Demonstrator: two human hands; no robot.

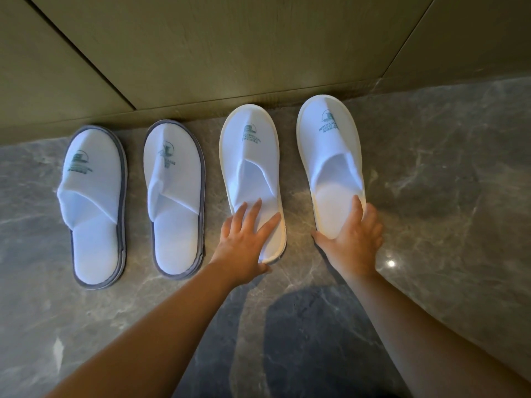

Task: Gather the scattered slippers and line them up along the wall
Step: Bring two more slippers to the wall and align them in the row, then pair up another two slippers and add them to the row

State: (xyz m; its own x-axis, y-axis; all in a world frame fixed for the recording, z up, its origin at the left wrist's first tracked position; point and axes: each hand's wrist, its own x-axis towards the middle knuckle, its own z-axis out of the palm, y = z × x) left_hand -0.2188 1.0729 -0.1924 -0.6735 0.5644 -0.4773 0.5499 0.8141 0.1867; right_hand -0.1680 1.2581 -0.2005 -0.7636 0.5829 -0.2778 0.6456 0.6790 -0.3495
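Both bare forearms reach forward and down, side by side. The left hand (244, 239) lies palm down with its fingers (254, 209) straight and spread, thumb tucked low at the near edge. The right hand (355, 237) is cupped, thumb out to the left, fingers curled round to the right.

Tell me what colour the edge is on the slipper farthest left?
Grey. The leftmost slipper has a grey rim around its white top, plain in the head view.
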